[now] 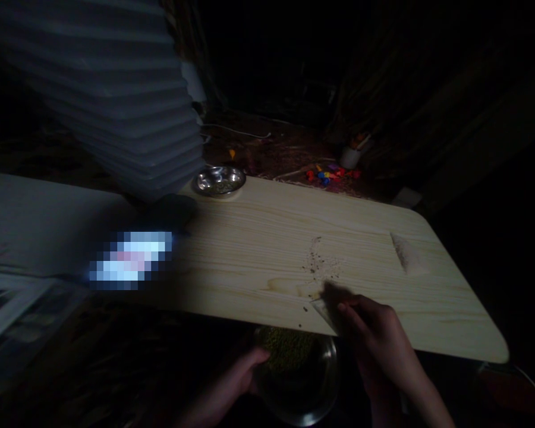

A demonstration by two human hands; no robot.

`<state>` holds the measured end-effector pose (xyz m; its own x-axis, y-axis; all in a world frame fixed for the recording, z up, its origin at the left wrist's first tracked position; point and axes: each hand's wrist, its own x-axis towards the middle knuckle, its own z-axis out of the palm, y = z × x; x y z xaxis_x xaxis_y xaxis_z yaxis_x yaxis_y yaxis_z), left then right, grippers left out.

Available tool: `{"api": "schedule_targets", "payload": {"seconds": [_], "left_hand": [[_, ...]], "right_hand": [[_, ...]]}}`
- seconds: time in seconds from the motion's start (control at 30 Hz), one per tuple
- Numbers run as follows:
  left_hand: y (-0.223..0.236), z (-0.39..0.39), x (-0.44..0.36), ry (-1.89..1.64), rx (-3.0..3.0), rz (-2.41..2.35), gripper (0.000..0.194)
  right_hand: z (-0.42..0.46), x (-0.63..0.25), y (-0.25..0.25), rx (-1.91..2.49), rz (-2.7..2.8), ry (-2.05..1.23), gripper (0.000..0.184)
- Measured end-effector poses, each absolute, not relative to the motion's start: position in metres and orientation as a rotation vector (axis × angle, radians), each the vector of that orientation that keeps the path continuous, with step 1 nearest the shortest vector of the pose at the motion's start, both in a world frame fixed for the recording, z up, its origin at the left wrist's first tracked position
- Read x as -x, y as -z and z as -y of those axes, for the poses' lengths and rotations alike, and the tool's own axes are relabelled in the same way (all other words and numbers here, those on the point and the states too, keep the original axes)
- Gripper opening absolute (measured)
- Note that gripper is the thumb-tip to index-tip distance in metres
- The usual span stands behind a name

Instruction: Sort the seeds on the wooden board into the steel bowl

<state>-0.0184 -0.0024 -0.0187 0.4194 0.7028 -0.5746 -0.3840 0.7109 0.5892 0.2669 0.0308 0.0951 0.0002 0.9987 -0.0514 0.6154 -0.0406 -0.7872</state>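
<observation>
Below the table's near edge, my left hand [248, 367] grips the rim of a metal bowl [326, 398], its thumb over the side. Small green grains [289, 348], like mung beans, lie in the bowl. My right hand [386, 330] is at the table edge, just right of the bowl, fingers pinched. A thin, pale, flat piece [326, 314] shows at its fingertips, resting near the wood; the dim light hides what it is. Beyond it, dark and pale bits [321, 261] lie scattered on the wooden tabletop [258, 238].
A second metal bowl [219, 183] stands at the far table edge. Left of it are a lit phone screen [131, 260] and a corrugated grey sheet [129, 89]. A pale patch with bits [405, 252] lies right. Colourful small objects [327, 174] are on the floor beyond.
</observation>
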Motion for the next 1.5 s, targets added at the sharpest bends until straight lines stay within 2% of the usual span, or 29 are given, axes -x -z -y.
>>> {"api": "schedule_targets", "payload": {"seconds": [0.13,0.3,0.9,1.1,1.4,1.5], "left_hand": [[0.013,0.0,0.019,-0.733,-0.395,-0.985,0.02],[0.01,0.0,0.022,-0.755,-0.37,-1.006,0.005],[0.0,-0.002,0.023,-0.742,-0.403,-1.061,0.015],[0.009,0.0,0.025,-0.756,-0.378,-1.019,0.008],[0.004,-0.002,0.024,-0.725,-0.436,-0.984,0.02],[0.001,-0.003,0.024,-0.726,-0.435,-0.993,0.028]], "right_hand": [[-0.03,-0.259,-0.097,1.651,1.745,-0.92,0.026],[-0.03,-0.268,-0.097,1.686,1.71,-0.904,0.029],[-0.047,-0.268,-0.093,1.724,1.684,-0.769,0.032],[-0.04,-0.273,-0.096,1.715,1.675,-0.797,0.032],[-0.044,-0.266,-0.095,1.726,1.704,-0.809,0.031],[-0.041,-0.267,-0.1,1.654,1.815,-0.917,0.03]]}}
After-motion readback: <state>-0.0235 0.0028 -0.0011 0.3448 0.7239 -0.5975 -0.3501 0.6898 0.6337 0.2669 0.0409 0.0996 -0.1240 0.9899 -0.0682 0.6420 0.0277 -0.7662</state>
